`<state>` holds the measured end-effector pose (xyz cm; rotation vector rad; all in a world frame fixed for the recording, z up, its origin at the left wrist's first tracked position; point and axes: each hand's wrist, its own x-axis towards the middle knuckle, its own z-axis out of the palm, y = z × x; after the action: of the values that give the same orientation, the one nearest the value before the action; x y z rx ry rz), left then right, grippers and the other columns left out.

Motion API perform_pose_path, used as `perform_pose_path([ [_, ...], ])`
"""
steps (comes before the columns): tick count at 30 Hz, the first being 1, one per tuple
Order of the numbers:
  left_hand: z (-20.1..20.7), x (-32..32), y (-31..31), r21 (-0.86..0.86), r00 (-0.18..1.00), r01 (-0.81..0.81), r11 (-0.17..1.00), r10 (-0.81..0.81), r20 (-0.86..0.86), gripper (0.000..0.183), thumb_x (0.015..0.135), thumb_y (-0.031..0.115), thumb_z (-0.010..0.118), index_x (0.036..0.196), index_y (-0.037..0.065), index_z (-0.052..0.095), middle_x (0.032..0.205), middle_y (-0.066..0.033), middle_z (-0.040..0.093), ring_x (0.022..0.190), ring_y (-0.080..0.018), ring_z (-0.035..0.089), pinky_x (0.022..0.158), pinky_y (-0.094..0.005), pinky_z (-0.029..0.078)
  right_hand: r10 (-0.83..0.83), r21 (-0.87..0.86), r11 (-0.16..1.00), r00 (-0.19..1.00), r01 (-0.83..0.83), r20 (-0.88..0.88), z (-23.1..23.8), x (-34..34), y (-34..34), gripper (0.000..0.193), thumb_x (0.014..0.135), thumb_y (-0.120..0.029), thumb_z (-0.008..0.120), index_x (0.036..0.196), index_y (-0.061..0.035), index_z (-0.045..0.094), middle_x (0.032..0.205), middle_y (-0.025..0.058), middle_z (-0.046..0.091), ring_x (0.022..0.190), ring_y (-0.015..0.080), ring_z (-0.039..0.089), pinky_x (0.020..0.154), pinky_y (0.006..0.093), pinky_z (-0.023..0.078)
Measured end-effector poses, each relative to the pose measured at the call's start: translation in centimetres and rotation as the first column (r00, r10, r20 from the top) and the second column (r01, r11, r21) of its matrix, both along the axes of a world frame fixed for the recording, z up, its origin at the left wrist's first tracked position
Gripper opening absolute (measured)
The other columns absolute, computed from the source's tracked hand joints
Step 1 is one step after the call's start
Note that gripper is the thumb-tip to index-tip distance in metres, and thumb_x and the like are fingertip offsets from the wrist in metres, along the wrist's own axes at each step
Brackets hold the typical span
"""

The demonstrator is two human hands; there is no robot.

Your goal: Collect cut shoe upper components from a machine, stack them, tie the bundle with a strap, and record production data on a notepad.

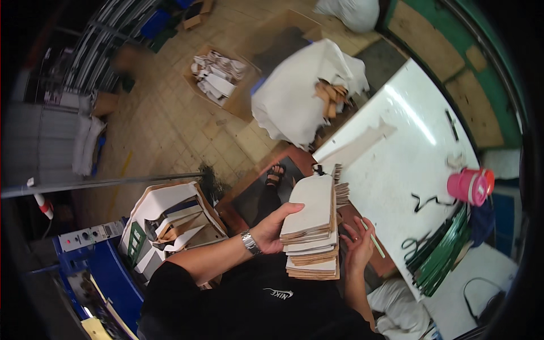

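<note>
My left hand [276, 228], with a metal watch at the wrist, grips the side of a thick stack of cut pieces [310, 209], its thumb lying on top. The pieces are off-white on their faces with tan layers at the edges, and they sit in staggered bundles in front of my body. Just right of the stack is my right hand [357, 246], its fingers curled and a thin pale green stick [374, 241] held along them. Beyond the stack, more layered pieces [341, 192] show their edges by the table.
A white table [408, 136] extends to the right, bearing a pink container [469, 186], scissors [412, 245], green strips [445, 255] and a black strap [433, 201]. White cloth [294, 90] lies ahead, near a carton of scraps [218, 76]. At left stand a filled bin [164, 198] and a blue machine [110, 258].
</note>
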<state>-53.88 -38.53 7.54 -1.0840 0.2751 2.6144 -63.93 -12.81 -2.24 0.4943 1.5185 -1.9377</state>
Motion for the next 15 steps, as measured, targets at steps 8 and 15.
perform_pose_path([
  [8,3.3,2.1,-25.9,-0.118,0.959,-0.258,0.959,0.240,-0.148,0.071,0.097,0.053,0.070,0.149,0.006,0.056,0.145,-0.0147,0.064,0.131,-0.0305,0.063,0.115,-0.0480,0.049,0.008,0.178,0.984,0.997,0.005,-0.070,0.5,1.0,-12.4,0.051,0.115,-0.049,0.044,0.145,-0.0080,0.049,0.139,0.0172,0.064,0.107,0.0266,0.073,0.076,0.0351,0.062],
  [15,-0.3,-2.5,-52.9,-0.518,0.895,-0.445,0.731,0.343,-0.285,0.074,0.093,0.060,0.068,0.150,0.014,0.053,0.147,-0.0096,0.061,0.133,-0.0353,0.061,0.109,-0.0649,0.048,0.062,0.163,0.986,0.994,-0.047,-0.085,5.1,4.9,-23.2,0.046,0.117,-0.043,0.041,0.143,-0.0066,0.051,0.133,0.0173,0.067,0.096,0.0234,0.076,0.071,0.0339,0.065],
])
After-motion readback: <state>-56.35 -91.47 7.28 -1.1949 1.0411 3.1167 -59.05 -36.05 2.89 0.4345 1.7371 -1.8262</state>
